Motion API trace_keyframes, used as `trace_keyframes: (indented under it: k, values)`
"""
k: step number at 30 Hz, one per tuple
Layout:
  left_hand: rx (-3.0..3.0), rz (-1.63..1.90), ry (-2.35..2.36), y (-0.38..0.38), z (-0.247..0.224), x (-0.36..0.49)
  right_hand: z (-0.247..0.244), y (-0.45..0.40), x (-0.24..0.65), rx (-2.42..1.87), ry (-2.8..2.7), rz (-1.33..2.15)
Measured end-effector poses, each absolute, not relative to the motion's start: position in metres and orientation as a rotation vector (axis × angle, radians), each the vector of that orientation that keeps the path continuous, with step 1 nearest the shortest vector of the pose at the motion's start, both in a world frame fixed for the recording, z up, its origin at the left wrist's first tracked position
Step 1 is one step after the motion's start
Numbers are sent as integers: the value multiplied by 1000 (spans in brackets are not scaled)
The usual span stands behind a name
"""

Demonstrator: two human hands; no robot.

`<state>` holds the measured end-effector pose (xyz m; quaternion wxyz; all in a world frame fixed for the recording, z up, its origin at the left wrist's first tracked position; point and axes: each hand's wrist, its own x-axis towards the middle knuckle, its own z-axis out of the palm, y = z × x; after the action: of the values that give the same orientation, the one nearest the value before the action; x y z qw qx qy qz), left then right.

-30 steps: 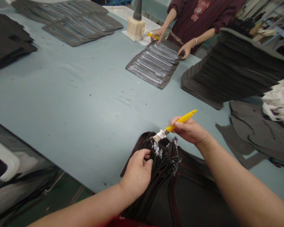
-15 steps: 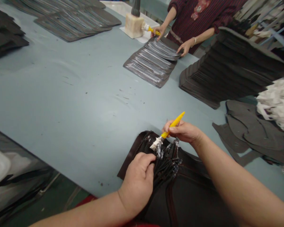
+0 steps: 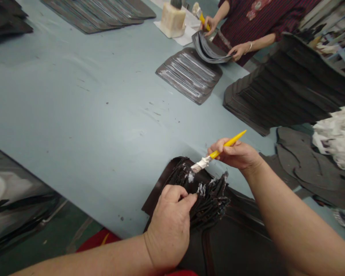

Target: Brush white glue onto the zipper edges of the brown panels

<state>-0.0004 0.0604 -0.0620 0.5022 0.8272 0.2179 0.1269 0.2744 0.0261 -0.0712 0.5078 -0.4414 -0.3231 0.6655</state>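
My left hand (image 3: 168,226) grips a fanned stack of dark, flexible cut pieces (image 3: 211,201), pressing on it from the near side. White paste is smeared along the stack's staggered edges. My right hand (image 3: 232,155) holds a yellow-handled brush (image 3: 227,145) above the stack. The brush's white-coated bristles (image 3: 199,165) touch or nearly touch the fanned edges; I cannot tell which. Larger dark sheets (image 3: 232,245) lie under the stack and my forearms, partly hidden.
Across the pale blue table (image 3: 74,115), a co-worker's hands (image 3: 215,38) hold a yellow brush and a curled stack beside a pasted stack (image 3: 189,74) and a cream block (image 3: 172,21). Tall dark stacks (image 3: 287,84), grey pieces (image 3: 307,165) and white scraps (image 3: 336,140) lie right.
My brush now lies flatter and points further left, and the stack's edges stand more fanned. The co-worker has lifted and curled a bundle off the pasted stack. The view has shifted slightly.
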Motion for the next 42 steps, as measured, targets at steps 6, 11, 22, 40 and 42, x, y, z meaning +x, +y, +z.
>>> trace_keyframes:
  k: [6,11,22,40,42]
  values:
    - [2025,294,578,58,-69,-2,-75,31,272,-1177,-754,1548]
    - [2006,256,603,56,-74,-1,-69,29,272,-1266,-668,1431]
    - [1855,387,424,55,-71,-1,-76,16,279,-1105,-716,1583]
    - [1831,469,265,54,-73,-6,-43,43,276,-1097,-995,1798]
    - [1803,443,311,54,-72,-6,-46,40,275,-1102,-1018,1825]
